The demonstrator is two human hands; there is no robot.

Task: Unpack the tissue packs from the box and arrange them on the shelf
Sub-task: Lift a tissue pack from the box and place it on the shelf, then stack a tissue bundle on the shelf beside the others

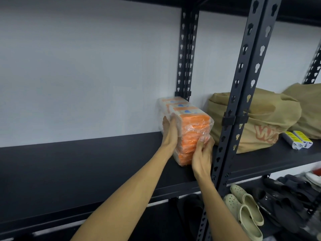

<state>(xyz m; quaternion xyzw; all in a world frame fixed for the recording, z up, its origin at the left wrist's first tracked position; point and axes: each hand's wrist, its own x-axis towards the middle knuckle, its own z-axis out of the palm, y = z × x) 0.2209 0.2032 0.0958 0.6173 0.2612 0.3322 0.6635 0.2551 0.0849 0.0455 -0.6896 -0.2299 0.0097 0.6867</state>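
The pack [192,133] stands on the shelf [86,162], squeezed between both grips. The left hand [169,131] lies flat on its side. The right hand [202,153] curls round the front corner. The pack is tall and its wrap looks slippery. It could tip toward the hands if they let go unevenly. The post [231,136] is just right of the right hand and could bump it.

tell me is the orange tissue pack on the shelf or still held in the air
On the shelf: the tissue pack stands upright on the shelf board.
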